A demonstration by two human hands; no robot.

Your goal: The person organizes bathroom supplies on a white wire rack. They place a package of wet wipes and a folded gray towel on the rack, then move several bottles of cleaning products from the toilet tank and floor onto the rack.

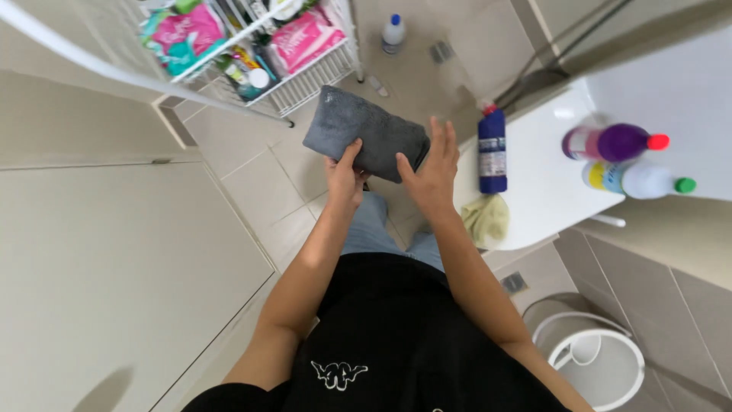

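Tiled bathroom floor seen from above; pale cabinet door along the left, white toilet lid at right.

Left to right:
- Wire rack at top left, stocked with pink packets and small bottles.
- White bottle with blue cap stands on the floor beyond the rack.
- Grey cloth, folded into a thick pad, held at mid-frame above the floor.
- Left hand pinches the cloth's lower edge, thumb on top, fingers underneath.
- Right hand is spread flat, fingers wide, palm against the cloth's right end; it presses but does not grip.
- Blue bottle with red cap upright on the lid's near edge; a yellow rag lies just below it.
- Purple bottle and white bottle with green cap on the ledge at right.
- White bin at lower right.

Judgement: the cloth is being folded or smoothed between the hands. A tidy fold would want the right palm sliding along while the left keeps its pinch; the thick pad may spring open if loosened.
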